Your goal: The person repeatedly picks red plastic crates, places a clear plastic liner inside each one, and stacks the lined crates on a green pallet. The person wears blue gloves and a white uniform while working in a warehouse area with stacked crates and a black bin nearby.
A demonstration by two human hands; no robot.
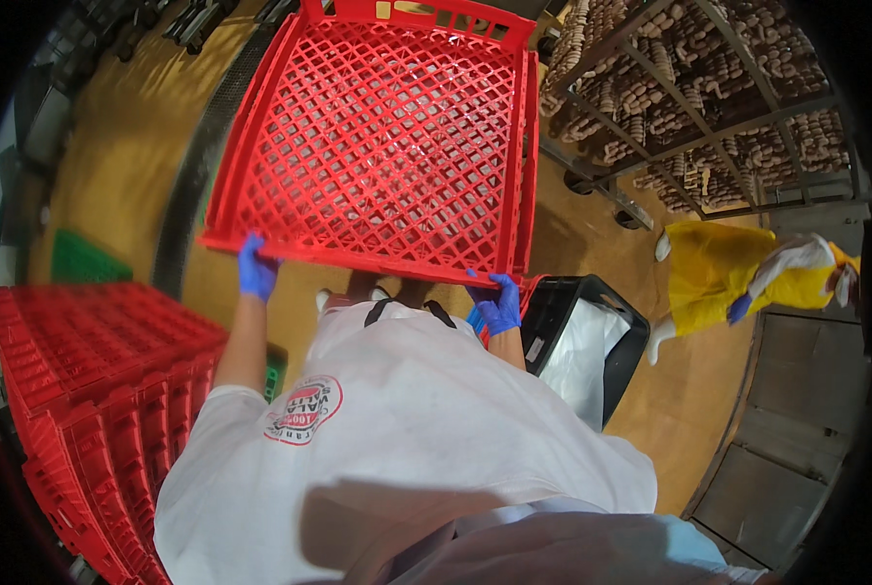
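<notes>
A wide red plastic crate (385, 139) with a lattice bottom and low side walls is in front of me. Its near edge is held at both ends. My left hand (257, 270), in a blue glove, grips the left part of that edge. Further right, my right hand (499, 301), gloved in blue too, has its fingers at the near right corner, partly hidden by the rim. Pale shapes show through the lattice from beneath; what they are cannot be told.
Stacked red crates (107, 344) stand at my left, near a green crate (88, 257). At right are a black bin (619, 351) with white plastic sheeting (586, 358), a metal rack (670, 124) of linked sausages (648, 58), and a person in a yellow apron (721, 274). A drain grate (194, 164) crosses the floor.
</notes>
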